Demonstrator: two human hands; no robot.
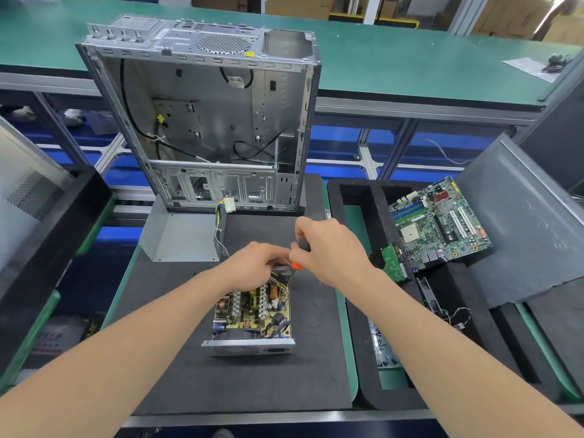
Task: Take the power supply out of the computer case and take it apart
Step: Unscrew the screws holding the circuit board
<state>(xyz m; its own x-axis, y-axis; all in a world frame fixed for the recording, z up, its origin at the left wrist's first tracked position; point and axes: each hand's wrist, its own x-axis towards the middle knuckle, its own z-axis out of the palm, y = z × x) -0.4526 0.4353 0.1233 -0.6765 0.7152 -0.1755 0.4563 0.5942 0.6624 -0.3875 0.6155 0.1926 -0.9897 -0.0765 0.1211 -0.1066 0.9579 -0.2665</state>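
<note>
The fingers (298, 230) of the right hand (331, 251) curl round the black-and-orange handle of a screwdriver (304, 245), its thin shaft angled down into the far end of the power supply (252, 314). The left hand (256, 263) grips that same end among the wires. This looks like loosening a board screw; next, the tip must stay seated while it turns. The power supply lies on the black foam counter (309, 358), opened, showing a yellowish board, coils and ribbed fins. Its folded grey lid (180, 237) and the bare steel computer case (205, 121) sit beyond.
</note>
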